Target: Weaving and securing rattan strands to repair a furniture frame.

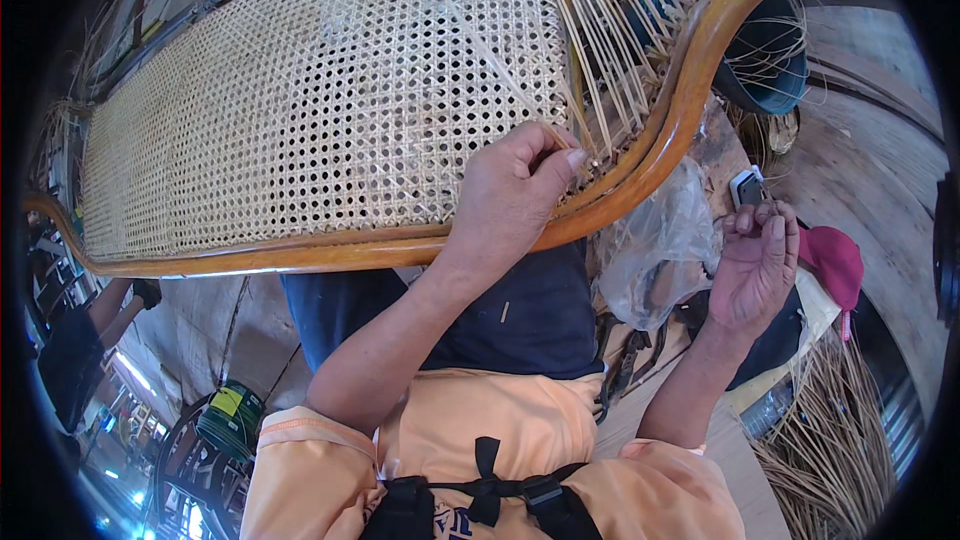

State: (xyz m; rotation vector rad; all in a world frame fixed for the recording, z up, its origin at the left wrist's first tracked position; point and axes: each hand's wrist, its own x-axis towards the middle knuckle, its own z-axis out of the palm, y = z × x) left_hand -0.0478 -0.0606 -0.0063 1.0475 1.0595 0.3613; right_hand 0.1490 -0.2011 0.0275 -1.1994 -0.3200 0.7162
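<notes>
A woven cane panel (380, 90) lies across my lap inside a curved, varnished wooden frame (300, 258). My left hand (515, 185) is closed in a pinch at the panel's right end, just inside the frame's bend. A thin cane strand (500, 70) runs from its fingers up across the weave. Beyond them, loose parallel cane strands (610, 50) stretch to the frame's curved right rail. Off to the right, away from the frame, my right hand (752, 275) is turned palm up. Its fingers curl in against the thumb, and whatever they hold is too small to make out.
Right of the frame lie a clear plastic bag (655, 240), a small dark device with a white edge (746, 187) and a red cap (832, 265). A dark bucket (765, 60) holds cane strips. A cane bundle (830, 430) rests at lower right. Another person (75, 360) is at far left.
</notes>
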